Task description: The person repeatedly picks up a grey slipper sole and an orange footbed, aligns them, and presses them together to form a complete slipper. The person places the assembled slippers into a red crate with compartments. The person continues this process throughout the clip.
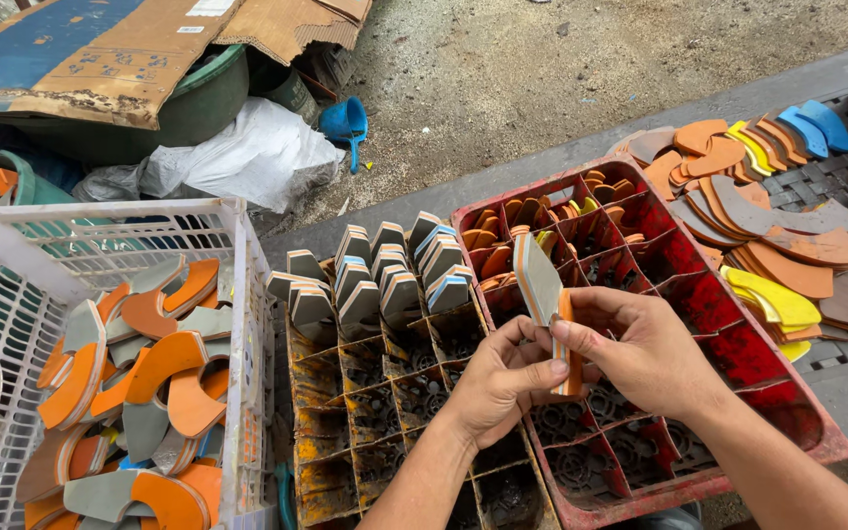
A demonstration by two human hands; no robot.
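Note:
My left hand (501, 381) and my right hand (645, 345) meet over the red divided crate (787, 393). Together they pinch a flat grey foam piece with orange and blue edge layers (539, 278), standing on end, its point up. My right thumb and fingers press its lower orange edge; my left thumb and fingers grip it from the left. Below them the red crate's near cells look empty; its far cells hold orange and grey pieces (527, 218).
A yellow-stained divided crate (345, 393) to the left has grey layered pieces (385, 275) upright in its far cells. A white plastic basket (238, 324) at far left holds curved orange and grey offcuts. Loose sole-shaped sheets (768, 211) lie at right. Cardboard, tubs, gravel behind.

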